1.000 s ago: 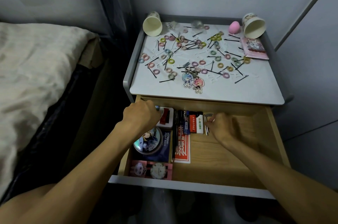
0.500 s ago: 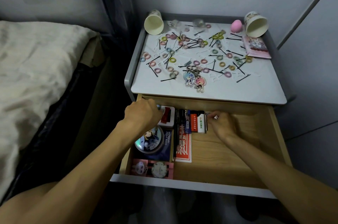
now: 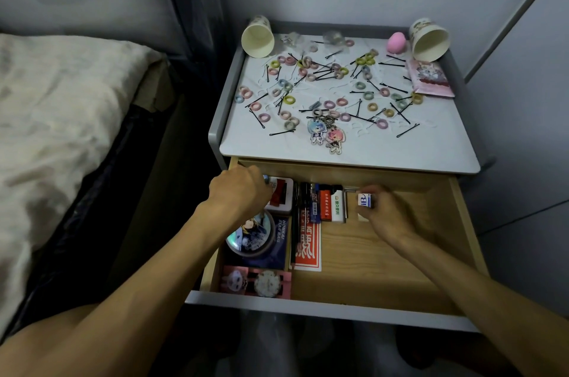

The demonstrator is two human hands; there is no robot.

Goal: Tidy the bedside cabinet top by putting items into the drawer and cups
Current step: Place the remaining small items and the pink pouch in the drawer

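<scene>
Eraser (image 3: 365,200), a small white block with blue print, is pinched between the thumb and fingertips of the right hand (image 3: 385,216) inside the open drawer (image 3: 385,269). Its printed face is turned up at the camera and its length is hidden in the fingers. Just left of that pinch lie pens (image 3: 303,201), lengthwise front to back. Further left, the left hand (image 3: 238,195) is curled, with a bluish tip at its knuckles; I cannot tell whether it holds it.

Head camera looks steeply down, close over open drawer (image 3: 385,256).
</scene>
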